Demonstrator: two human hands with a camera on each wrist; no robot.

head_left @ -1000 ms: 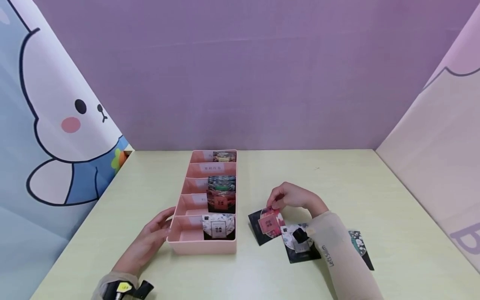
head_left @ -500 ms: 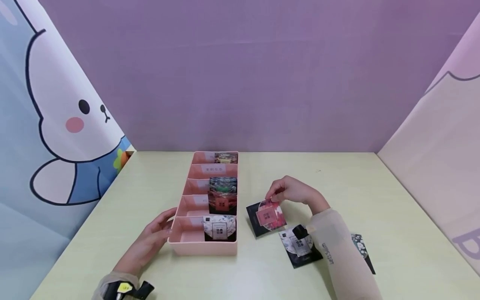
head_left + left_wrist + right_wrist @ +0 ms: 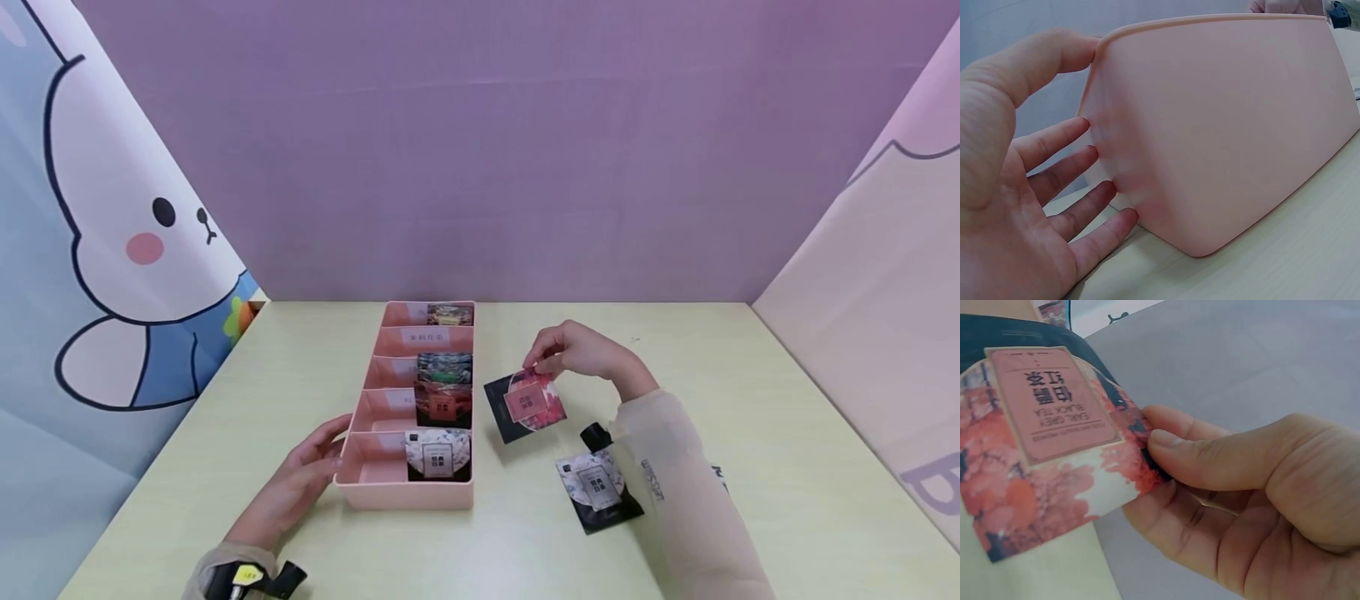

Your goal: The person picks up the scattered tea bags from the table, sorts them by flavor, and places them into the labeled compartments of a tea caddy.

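You have the Earl Grey black tea sachet (image 3: 527, 404) to the right of the pink divided box (image 3: 401, 497), near its long side but apart from it, raised above the pale table (image 3: 510, 558), its shadow falling below. Your right hand (image 3: 581, 350) pinches it at one edge, the thumb lying on the printed face and the fingers behind; the dark end points toward the box.

Your left hand (image 3: 311, 458) is at the box's near left corner, fingers spread and nearly straight, fingertips against the outer wall and thumb at the rim.

In the box's nearest compartment you see a white-flowered sachet (image 3: 437, 457) at the right side; beyond it stand a red sachet (image 3: 444, 406), green-toned sachets (image 3: 444, 368) and, in the farthest compartment, a partly visible sachet (image 3: 450, 314). The fourth compartment from you bears a white label (image 3: 426, 337).

Right of the box's near end, a loose white-and-black sachet (image 3: 600, 496) lies on the table, the black wrist camera (image 3: 595, 437) just above its upper edge. Farther right of the box, your beige sleeve (image 3: 686, 500) blocks nearly all of another sachet (image 3: 719, 474). Behind the box rises a purple backdrop (image 3: 480, 167).
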